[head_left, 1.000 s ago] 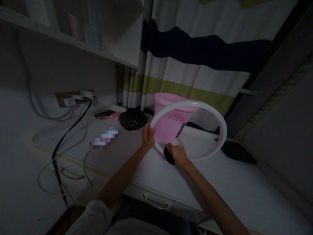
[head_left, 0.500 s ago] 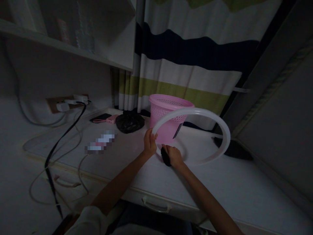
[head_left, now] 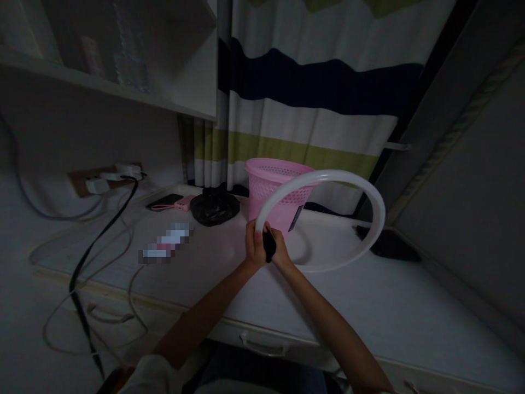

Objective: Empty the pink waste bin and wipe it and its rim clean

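My left hand is closed around the near left side of a large white ring, which is held tilted above the desk. Right beside it, my right hand grips a small dark oval object and presses it against the ring. What kind of object this is I cannot make out. Behind the ring stands a pink wastebasket with a perforated upper wall, partly covered by the ring and my hands.
Left of the basket lies a bunched black plastic bag. Near it are a pink power bank, a dark phone-like slab and a blurred-out bright screen. Cables run from wall plugs. A dark flat item lies at right.
My right hand has moved left and up with the dark object, bringing it against the ring beside my left hand. The view has shifted slightly.
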Available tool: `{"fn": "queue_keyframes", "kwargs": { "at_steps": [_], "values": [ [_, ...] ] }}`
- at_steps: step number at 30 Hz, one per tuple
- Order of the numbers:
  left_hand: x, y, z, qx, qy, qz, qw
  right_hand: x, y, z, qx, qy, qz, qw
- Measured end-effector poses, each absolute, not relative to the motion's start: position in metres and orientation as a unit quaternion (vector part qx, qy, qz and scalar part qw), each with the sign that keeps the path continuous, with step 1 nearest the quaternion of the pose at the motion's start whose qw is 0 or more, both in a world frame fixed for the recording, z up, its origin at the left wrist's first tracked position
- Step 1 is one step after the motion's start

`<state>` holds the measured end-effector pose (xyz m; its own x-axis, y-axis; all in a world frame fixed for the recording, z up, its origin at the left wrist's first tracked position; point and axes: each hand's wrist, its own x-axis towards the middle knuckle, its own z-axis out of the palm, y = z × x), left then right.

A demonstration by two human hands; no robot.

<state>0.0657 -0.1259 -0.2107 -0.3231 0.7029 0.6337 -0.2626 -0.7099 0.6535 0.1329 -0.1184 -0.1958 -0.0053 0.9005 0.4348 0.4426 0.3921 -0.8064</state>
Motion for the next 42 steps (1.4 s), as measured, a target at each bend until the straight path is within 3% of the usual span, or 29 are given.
{"fn": "queue_keyframes", "kwargs": {
  "at_steps": [3, 9, 16, 30, 36, 42],
  "values": [
    [0.065, -0.118, -0.207, 0.517, 0.209, 0.766, 0.321, 0.143, -0.114, -0.192, -0.485, -0.662, 0.232, 0.522],
    [0.063, -0.104, -0.202, 0.574, 0.186, 0.619, 0.502, 0.167, -0.105, -0.186, -0.483, -0.632, 0.185, 0.577],
    [0.066, -0.099, -0.208, 0.589, 0.191, 0.542, 0.569, 0.184, -0.101, -0.19, -0.495, -0.607, 0.153, 0.603],
    [0.069, -0.104, -0.206, 0.572, 0.222, 0.532, 0.584, 0.186, -0.102, -0.201, -0.495, -0.635, 0.171, 0.568],
    [0.06, -0.103, -0.197, 0.526, 0.255, 0.6, 0.547, 0.191, -0.138, -0.204, -0.565, -0.656, 0.138, 0.481],
    [0.056, -0.11, -0.184, 0.502, 0.257, 0.638, 0.525, 0.207, -0.182, -0.217, -0.553, -0.807, 0.042, 0.204]
  ]
}}
